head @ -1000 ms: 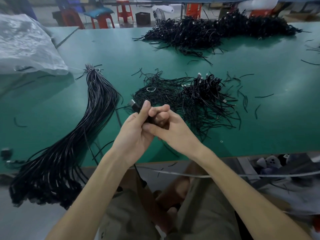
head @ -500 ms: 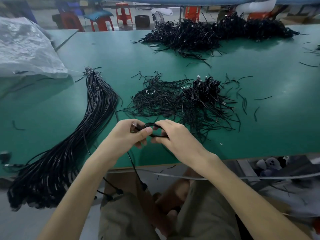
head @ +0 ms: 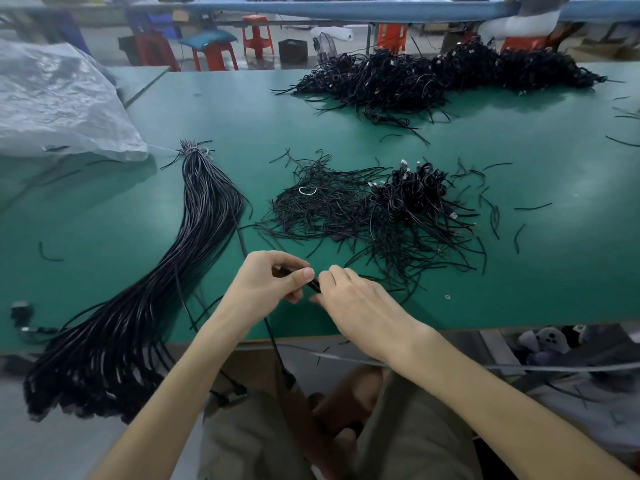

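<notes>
My left hand (head: 268, 289) and my right hand (head: 360, 303) meet above the near edge of the green table (head: 536, 271). Between them is a black cable (head: 313, 285). The left hand's thumb and curled fingers pinch its coiled part. The right hand's fingertips pinch it from the other side. One strand of that cable (head: 273, 344) hangs down from the left hand over the table edge toward my lap. What lies inside the left palm is hidden.
A long tied bundle of black cables (head: 145, 306) lies at the left and droops over the edge. A heap of short black ties and coiled cables (head: 381, 213) sits just beyond my hands. A larger cable pile (head: 433, 77) is far back. A plastic sack (head: 59, 102) is far left.
Both hands dropped from a raised, interlocked grip down to the table's near edge. The cable between them went from an open loop to a tight pinch at the fingertips.
</notes>
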Available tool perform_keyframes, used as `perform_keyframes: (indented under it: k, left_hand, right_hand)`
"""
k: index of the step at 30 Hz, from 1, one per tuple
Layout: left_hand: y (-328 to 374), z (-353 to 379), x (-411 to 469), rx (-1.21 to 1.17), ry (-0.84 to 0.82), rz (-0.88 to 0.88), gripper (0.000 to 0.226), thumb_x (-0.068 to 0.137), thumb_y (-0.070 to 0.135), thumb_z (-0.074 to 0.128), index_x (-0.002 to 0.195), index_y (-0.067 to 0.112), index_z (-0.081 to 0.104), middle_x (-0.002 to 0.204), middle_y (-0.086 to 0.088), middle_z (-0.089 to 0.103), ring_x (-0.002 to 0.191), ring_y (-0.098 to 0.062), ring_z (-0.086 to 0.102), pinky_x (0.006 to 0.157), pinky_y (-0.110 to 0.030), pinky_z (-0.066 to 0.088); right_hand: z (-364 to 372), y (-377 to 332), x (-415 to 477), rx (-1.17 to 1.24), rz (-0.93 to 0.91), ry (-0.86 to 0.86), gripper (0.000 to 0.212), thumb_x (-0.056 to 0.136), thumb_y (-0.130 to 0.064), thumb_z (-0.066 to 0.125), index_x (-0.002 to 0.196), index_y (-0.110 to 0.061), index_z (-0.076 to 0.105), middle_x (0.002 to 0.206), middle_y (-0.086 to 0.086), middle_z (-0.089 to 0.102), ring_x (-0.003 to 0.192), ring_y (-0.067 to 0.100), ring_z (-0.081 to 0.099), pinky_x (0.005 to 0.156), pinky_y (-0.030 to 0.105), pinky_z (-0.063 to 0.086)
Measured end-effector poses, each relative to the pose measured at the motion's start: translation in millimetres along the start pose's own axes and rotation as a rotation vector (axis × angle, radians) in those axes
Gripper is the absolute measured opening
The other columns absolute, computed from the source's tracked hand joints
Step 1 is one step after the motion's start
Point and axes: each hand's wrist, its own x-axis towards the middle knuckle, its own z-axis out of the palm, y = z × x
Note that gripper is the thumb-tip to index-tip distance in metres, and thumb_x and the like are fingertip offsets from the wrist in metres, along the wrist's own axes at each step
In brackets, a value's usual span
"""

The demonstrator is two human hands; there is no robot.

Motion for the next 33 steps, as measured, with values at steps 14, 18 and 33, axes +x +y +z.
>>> perform_keyframes:
  k: [14, 18, 33]
  left_hand:
    - [11.9, -15.2, 5.5, 0.410, -0.403, 0.093, 0.045, 0.106, 0.049, 0.035, 0.082, 0.021, 0.061, 0.060, 0.006, 0.059, 0.050, -0.011, 0.050, 0.057, -0.022, 0.043]
    - [5.4, 0.7, 9.7, 0.437, -0.227, 0.127, 0.057, 0.098, 0.060, 0.022, 0.091, 0.015, 0.057, 0.076, 0.005, 0.062, 0.067, -0.013, 0.057, 0.068, -0.033, 0.045]
    - [-29.4, 16.1, 23.4, 0.022, 0.327, 0.047, 0.044, 0.112, 0.037, 0.028, 0.074, 0.019, 0.040, 0.066, 0.006, 0.033, 0.060, -0.018, 0.030, 0.062, -0.041, 0.028]
  right_hand:
    - [1.9, 13.7, 14.4, -0.057, -0.093, 0.156, 0.010, 0.094, -0.002, 0.064, 0.095, -0.011, 0.061, 0.088, 0.005, 0.057, 0.081, 0.025, 0.057, 0.071, 0.037, 0.052]
    - [3.2, 15.3, 23.5, -0.086, -0.022, 0.201, 0.009, 0.095, -0.003, 0.060, 0.098, -0.011, 0.061, 0.092, 0.005, 0.059, 0.086, 0.025, 0.059, 0.075, 0.036, 0.050]
    - [14.9, 15.9, 65.9, 0.047, 0.547, 0.025, 0.052, 0.102, -0.057, 0.044, 0.116, -0.008, 0.057, 0.118, 0.010, 0.063, 0.113, 0.029, 0.054, 0.095, 0.038, 0.040]
